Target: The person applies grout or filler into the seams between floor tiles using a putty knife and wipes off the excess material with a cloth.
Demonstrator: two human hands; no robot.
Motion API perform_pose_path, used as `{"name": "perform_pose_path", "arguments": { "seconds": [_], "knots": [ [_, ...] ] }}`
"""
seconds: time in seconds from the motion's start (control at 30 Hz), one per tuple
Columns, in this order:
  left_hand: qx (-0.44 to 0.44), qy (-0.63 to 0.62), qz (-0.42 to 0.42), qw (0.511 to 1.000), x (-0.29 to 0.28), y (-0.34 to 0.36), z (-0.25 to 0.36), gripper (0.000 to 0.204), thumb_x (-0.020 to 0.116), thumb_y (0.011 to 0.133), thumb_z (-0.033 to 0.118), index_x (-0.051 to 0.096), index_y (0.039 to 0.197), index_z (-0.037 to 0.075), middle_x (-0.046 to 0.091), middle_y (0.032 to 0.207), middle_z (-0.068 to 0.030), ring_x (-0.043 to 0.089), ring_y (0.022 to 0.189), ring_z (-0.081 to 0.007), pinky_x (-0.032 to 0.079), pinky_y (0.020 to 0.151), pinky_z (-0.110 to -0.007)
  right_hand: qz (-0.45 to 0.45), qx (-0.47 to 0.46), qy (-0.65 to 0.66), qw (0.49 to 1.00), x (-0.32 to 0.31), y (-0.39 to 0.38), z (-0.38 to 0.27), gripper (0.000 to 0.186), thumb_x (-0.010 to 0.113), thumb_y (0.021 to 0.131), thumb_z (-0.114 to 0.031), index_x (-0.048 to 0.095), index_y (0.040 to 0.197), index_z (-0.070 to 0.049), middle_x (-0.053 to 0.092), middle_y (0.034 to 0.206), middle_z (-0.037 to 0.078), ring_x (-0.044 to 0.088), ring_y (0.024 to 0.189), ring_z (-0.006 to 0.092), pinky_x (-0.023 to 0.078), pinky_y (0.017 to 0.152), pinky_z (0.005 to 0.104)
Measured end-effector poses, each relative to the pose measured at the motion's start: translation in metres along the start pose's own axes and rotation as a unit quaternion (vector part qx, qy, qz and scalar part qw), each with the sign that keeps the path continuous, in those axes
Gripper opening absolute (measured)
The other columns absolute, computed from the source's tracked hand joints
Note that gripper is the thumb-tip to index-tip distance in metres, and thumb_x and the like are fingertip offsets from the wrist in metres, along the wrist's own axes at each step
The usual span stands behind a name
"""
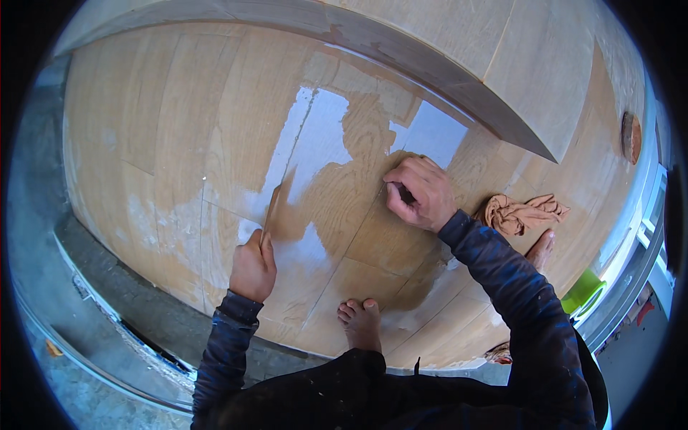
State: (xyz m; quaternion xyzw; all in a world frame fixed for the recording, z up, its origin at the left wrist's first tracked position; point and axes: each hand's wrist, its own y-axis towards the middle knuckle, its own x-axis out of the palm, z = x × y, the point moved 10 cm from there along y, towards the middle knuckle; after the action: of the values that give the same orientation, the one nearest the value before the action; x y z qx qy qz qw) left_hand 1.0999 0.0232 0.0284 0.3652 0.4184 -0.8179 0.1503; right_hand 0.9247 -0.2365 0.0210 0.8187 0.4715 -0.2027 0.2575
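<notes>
"What did the head view give you?"

"I had the left hand [254,268] wrapped tight round the near end of a thin brown strip [271,212]. From my station I couldn't tell what it was made of."

"Which way did it run?"

"Up the view, its long axis leaning slightly right. The free tip was over the wet patch [328,136] on the wood-plank floor [244,107]; I couldn't tell whether it touched."

"And the other hand?"

"The right hand [424,195] was to the right of that tip, roughly level with it and well apart, so the left was nearer the strip. The right fingers curled toward the thumb around a dark gap. I couldn't tell whether they pinched anything."

"What was beside it?"

"A crumpled brown cloth [522,215] lay to its right, near a bare foot [542,249]."
</notes>
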Motion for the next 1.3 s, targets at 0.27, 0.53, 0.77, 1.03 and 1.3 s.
{"name": "perform_pose_path", "arguments": {
  "seconds": [0.27,0.53,0.77,1.03,1.3],
  "knots": [
    [-0.076,0.093,-0.012,0.993,0.015,-0.067,-0.058,0.024,0.051,0.106,0.019,0.056,0.091,0.001,0.062,0.070,-0.0311,0.061,0.069,-0.0541,0.045,0.058,-0.060,-0.091,-0.051,-0.028,0.994,-0.043,-0.028,-0.011,0.034,0.077,0.076,-0.008,0.065,0.107,-0.008,0.062,0.099,0.009,0.062,0.093,0.0296,0.048,0.079,0.0397],
    [-0.214,-0.220,0.121,0.944,0.013,-0.088,-0.084,0.044,0.049,0.111,0.040,0.058,0.091,0.003,0.045,0.059,0.0023,0.039,0.053,-0.0069,0.032,0.050,-0.031,-0.294,0.027,-0.212,0.931,-0.108,-0.149,0.051,0.072,0.083,0.077,-0.017,0.054,0.143,-0.015,0.054,0.138,0.017,0.056,0.117,0.0371,0.048,0.096,0.0489],
    [-0.166,-0.312,0.136,0.926,0.004,-0.069,-0.063,0.042,0.047,0.113,0.037,0.060,0.093,0.003,0.041,0.060,0.0061,0.036,0.054,-0.0039,0.028,0.050,-0.027,-0.066,-0.069,-0.173,0.980,0.019,0.068,-0.024,0.046,0.078,0.087,-0.012,0.064,0.130,-0.005,0.060,0.132,0.014,0.058,0.117,0.0342,0.046,0.095,0.0446],
    [-0.153,-0.339,0.163,0.914,-0.034,-0.063,-0.059,0.043,0.043,0.114,0.038,0.059,0.095,0.002,0.038,0.060,0.0067,0.034,0.055,-0.0042,0.027,0.050,-0.027,-0.045,-0.039,-0.059,0.996,0.147,0.096,-0.088,0.024,0.066,0.088,-0.019,0.066,0.110,-0.008,0.058,0.104,0.005,0.057,0.103,0.0243,0.045,0.085,0.0377],
    [0.009,-0.201,0.090,0.976,-0.052,0.033,0.022,0.044,0.045,0.113,0.037,0.060,0.091,0.001,0.051,0.057,-0.0107,0.051,0.049,-0.0223,0.038,0.050,-0.039,-0.299,-0.093,0.070,0.947,0.181,-0.067,-0.156,0.022,0.067,0.085,-0.018,0.067,0.106,-0.010,0.055,0.103,0.005,0.056,0.100,0.0228,0.046,0.086,0.0355]
  ]
}}
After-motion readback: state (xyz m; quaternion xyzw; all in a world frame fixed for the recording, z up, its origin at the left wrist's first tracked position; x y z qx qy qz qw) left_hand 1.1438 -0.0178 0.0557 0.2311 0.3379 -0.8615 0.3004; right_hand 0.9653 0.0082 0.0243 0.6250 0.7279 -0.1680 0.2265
